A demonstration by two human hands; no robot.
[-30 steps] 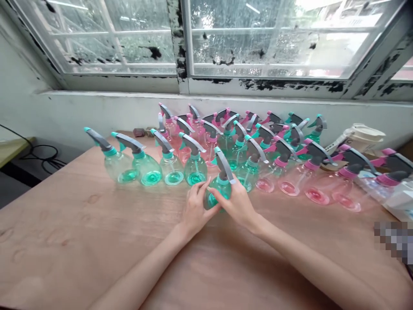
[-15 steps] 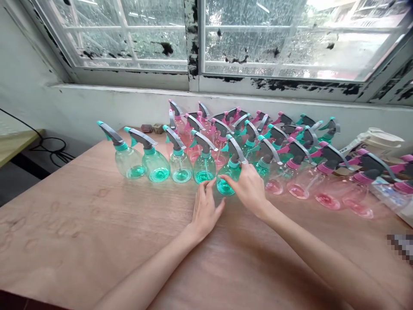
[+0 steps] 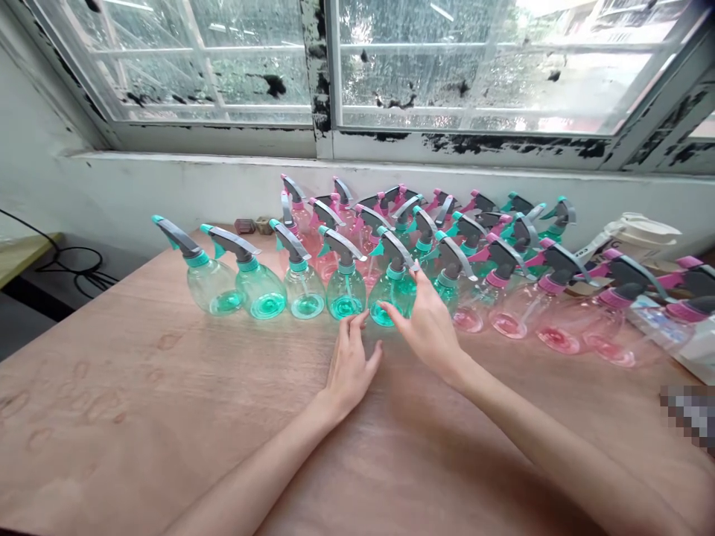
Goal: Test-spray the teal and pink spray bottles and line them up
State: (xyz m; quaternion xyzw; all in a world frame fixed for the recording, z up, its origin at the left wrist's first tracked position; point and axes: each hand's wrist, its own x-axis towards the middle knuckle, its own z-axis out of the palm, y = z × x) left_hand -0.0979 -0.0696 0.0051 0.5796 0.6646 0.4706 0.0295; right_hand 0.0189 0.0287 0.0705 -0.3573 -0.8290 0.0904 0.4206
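Observation:
Clear spray bottles with grey trigger heads stand in a front row. A green spray bottle (image 3: 384, 298), upright with a little green liquid in its base, is nearest both hands. My right hand (image 3: 429, 327) is at its right side, thumb across its front and index finger up by the sprayer lever; the fingers are apart, not wrapped round it. Whether they touch it I cannot tell. My left hand (image 3: 351, 365) is open and holds nothing, its fingertips low in front of the neighbouring green spray bottle (image 3: 346, 294).
Pink spray bottles (image 3: 511, 316) continue the row to the right, with more pink and green ones behind. A white-lidded cup (image 3: 642, 231) stands at the back right. The wooden table (image 3: 167, 417) meets a wall below a window (image 3: 474, 67). Black cables (image 3: 72, 257) hang at left.
The green spray bottle by my right hand has shifted back a little, nearer in line with its neighbours. My right hand's grip on it has loosened. The view has turned slightly right.

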